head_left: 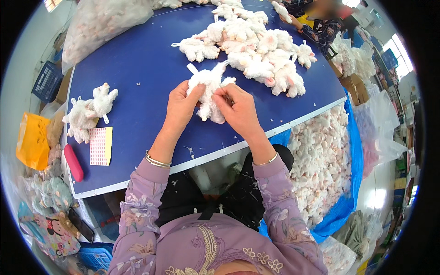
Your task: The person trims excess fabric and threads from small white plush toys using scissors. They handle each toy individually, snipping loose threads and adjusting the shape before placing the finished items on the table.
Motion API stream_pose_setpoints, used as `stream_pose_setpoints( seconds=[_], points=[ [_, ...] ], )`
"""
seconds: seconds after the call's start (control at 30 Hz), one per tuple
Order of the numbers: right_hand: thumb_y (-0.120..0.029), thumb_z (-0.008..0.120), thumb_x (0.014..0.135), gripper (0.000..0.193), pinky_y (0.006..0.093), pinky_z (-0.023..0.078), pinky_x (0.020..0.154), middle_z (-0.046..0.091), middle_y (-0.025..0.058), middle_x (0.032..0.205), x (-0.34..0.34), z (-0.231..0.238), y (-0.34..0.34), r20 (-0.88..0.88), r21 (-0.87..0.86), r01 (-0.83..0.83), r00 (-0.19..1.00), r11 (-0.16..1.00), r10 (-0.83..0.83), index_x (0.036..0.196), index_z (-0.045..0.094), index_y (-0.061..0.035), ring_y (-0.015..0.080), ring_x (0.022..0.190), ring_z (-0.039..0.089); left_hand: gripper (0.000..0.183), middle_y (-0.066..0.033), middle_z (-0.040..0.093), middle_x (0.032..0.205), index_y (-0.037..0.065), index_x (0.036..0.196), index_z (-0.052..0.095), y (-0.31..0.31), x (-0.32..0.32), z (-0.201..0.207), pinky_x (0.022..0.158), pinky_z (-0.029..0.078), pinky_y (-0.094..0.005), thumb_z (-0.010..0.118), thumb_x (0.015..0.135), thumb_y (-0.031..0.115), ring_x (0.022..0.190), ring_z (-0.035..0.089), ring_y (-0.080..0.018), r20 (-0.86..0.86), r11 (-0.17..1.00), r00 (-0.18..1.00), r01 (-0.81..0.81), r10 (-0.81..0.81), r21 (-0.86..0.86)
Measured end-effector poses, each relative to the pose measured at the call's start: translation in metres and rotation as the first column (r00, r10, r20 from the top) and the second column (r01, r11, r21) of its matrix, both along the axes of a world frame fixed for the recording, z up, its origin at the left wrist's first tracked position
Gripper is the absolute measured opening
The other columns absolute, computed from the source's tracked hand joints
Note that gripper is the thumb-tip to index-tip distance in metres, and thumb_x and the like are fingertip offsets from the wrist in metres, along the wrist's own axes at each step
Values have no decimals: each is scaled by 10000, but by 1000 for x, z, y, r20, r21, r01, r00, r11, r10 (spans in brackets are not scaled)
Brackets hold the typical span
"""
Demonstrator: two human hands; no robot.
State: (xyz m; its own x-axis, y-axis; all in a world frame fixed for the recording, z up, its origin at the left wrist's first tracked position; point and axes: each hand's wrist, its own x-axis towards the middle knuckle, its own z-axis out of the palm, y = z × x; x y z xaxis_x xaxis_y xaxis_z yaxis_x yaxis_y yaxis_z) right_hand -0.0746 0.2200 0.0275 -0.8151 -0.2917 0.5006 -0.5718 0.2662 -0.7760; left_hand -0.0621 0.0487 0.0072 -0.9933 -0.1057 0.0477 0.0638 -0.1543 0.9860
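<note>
One white plush toy is in work, held over the near middle of the blue desk, with a white loop standing up from its upper left. The left hand is closed on the toy's left side, thumb pressed on the front. The right hand is narrowed to a pinch against the toy's right front; whether a small item also sits between those fingertips, I cannot tell from where I stand.

Beyond the hands, a heap of similar toys covers the far right part of the desk. To the left lie two further toys, touching each other, with a printed sheet just below them and an oblong pink case at the desk's left edge. A translucent sack, filled with pale items, stands at the far left corner.

Off the desk, a blue-edged bag full of white and pink pieces sits to the person's right. Across the far side, a co-worker's hand holds another white toy.
</note>
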Motion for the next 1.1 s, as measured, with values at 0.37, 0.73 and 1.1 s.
stream_pose_setpoints(
  seconds=[0.37, 0.73, 1.1],
  points=[
    [-153, 679, 857, 218, 200, 382, 592, 560, -28, 825, -4, 7, 17, 565, -325, -128, 769, 937, 301, 994, 608, 0, 29, 705, 471, 263, -50, 660, 983, 7, 1117, 603, 4, -4, -10, 721, 501, -246, 559, 966, 218, 834, 619, -100, -56, 922, 998, 54, -35, 384],
    [-294, 563, 920, 369, 304, 535, 754, 595, 48, 1024, -36, -4, 111, 214, -916, 92, 936, 391, 281, 1146, 539, -3, 151, 910, 595, 209, -43, 645, 891, 117, 930, 562, -6, -5, 6, 652, 432, -256, 486, 978, 305, 771, 563, -101, 10, 868, 993, 95, -115, 487],
    [-210, 685, 720, 626, 390, 458, 925, 583, 232, 1197, -91, -31, 183, 18, 376, 582, 773, 721, -634, 1291, 522, -12, 356, 1096, 584, 245, -23, 610, 857, 111, 884, 551, 1, -6, -6, 655, 410, -242, 445, 982, 309, 744, 518, -89, 64, 929, 972, 197, -228, 312]
  ],
)
